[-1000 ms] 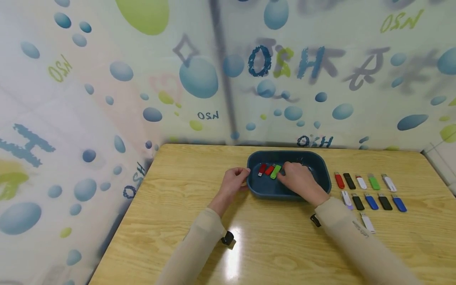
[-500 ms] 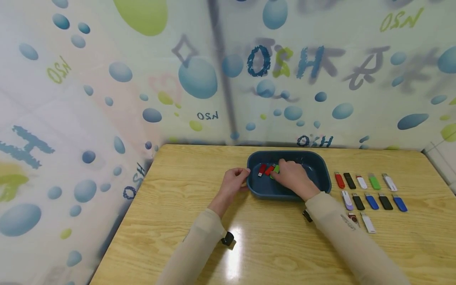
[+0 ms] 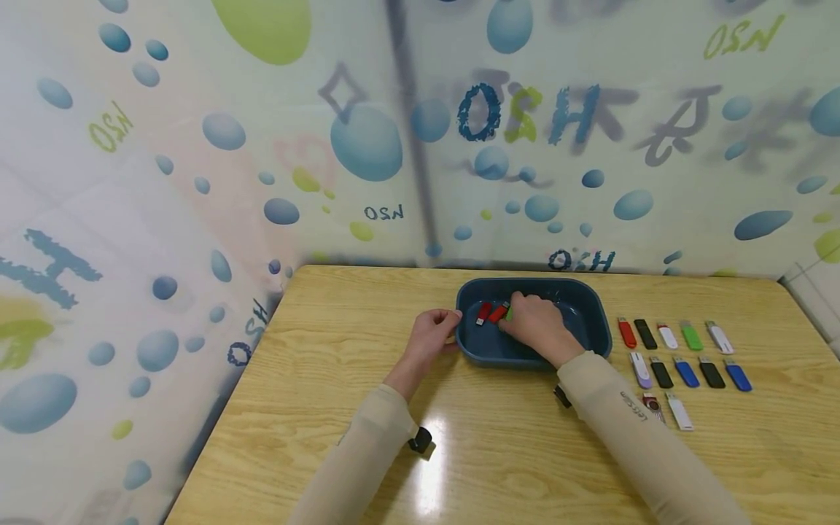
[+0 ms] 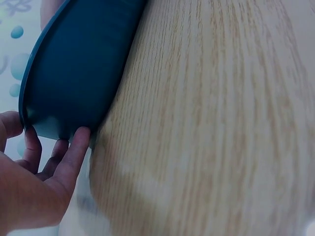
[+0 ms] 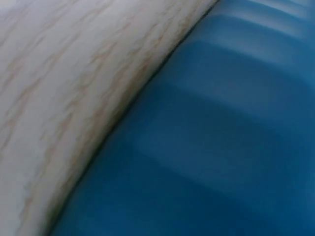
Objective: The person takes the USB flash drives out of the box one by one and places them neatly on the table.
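Note:
A dark blue plastic basin (image 3: pixel 505 357) stands near the table's back edge. At its left end my left hand (image 3: pixel 429 337) holds the rim; the left wrist view shows the thumb and fingertips against the basin's end wall. Inside the basin, my right hand (image 3: pixel 539 328) pinches a green USB stick (image 3: pixel 509 313), mostly hidden behind the fingers. Just left of it lie a bright red USB stick (image 3: pixel 498 313) and a darker red USB stick (image 3: pixel 483 313). Only the basin's outer blue wall (image 5: pixel 206 147) and some table show in the right wrist view.
Right of the basin, several USB sticks lie in rows on the wooden table (image 3: pixel 328 350), among them a red one (image 3: pixel 626 332), a green one (image 3: pixel 691 335) and a white one (image 3: pixel 679 412). A patterned wall covering (image 3: pixel 367 146) rises behind the table.
My right hand has moved slightly left inside the basin and its fingers have come over the green USB stick, now mostly covered. The left hand stays at the rim.

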`<state>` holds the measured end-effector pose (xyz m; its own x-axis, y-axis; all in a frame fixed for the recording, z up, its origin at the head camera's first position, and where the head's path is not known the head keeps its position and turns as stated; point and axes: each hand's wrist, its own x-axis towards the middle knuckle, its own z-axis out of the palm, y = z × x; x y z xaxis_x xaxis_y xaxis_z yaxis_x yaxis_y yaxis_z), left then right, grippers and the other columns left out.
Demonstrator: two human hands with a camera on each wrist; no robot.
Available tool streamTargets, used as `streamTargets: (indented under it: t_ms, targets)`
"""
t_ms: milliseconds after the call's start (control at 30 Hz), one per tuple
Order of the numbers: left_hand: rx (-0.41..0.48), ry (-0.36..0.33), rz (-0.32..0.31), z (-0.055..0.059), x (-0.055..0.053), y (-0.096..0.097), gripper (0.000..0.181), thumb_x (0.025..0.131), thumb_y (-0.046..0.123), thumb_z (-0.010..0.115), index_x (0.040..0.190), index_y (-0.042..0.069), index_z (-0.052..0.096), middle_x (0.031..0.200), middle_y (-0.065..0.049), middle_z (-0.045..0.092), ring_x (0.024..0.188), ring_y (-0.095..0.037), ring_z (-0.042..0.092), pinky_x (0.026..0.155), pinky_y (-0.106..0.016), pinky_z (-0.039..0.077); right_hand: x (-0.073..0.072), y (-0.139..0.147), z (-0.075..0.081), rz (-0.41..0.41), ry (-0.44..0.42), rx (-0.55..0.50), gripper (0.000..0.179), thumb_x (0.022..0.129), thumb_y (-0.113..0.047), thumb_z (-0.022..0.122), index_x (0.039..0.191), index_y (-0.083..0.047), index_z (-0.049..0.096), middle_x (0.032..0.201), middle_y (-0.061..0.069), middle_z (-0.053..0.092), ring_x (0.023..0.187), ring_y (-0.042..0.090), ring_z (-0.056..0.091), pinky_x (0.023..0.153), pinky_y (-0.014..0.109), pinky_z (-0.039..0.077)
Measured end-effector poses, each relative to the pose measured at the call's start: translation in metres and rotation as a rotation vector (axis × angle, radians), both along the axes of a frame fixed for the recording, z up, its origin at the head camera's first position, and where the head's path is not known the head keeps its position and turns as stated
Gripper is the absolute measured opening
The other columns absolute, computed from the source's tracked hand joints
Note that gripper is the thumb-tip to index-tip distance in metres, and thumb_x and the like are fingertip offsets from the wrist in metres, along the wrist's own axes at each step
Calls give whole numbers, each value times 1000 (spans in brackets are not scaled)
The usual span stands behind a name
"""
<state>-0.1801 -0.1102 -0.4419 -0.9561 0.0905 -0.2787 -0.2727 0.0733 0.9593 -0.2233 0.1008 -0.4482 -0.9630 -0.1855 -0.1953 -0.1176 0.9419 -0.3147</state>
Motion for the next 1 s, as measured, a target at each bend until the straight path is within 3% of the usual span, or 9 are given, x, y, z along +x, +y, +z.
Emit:
streamTargets:
  t_ms: [133, 233, 533, 767, 1000]
  targets:
    - [4, -7, 4, -17, -9, -1, 39, 107, 20, 58, 123, -15, 61, 104, -14, 59, 89, -17, 56, 91, -49, 61, 1, 1, 1, 7, -6, -9, 47, 94, -28, 72, 120, 10, 59, 97, 23, 64, 74, 34, 60, 69, 49, 57]
    - [5, 1, 15, -24, -10, -1, 40, 106, 24, 59, 123, -13, 62, 104, -12, 59, 89, -16, 56, 88, -45, 62, 2, 1, 1, 13, -8, -12, 43, 94, -25, 72, 118, 9, 60, 96, 22, 64, 74, 33, 60, 69, 48, 56]
    - [0, 27, 44, -25, -8, 0, 38, 105, 26, 63, 118, -9, 65, 101, -8, 59, 88, -15, 58, 83, -41, 63, 3, 6, -1, 53, 33, -47, 23, 96, -15, 69, 104, 6, 64, 89, 17, 65, 75, 30, 60, 68, 46, 56]
    - [7, 27, 35, -25, -8, 0, 40, 105, 26, 62, 119, -11, 64, 99, -7, 57, 87, -15, 56, 83, -42, 63, 6, 12, -2, 55, 29, -100, 31, 94, -14, 69, 116, 8, 64, 108, 23, 69, 89, 33, 66, 82, 51, 58]
    - [-1, 17, 35, -26, -10, 0, 38, 106, 25, 61, 119, -10, 64, 101, -7, 58, 88, -15, 56, 84, -42, 63, 12, 22, 7, 27, 21, -151, 32, 96, -15, 67, 119, 7, 63, 104, 18, 65, 82, 28, 59, 75, 47, 54]
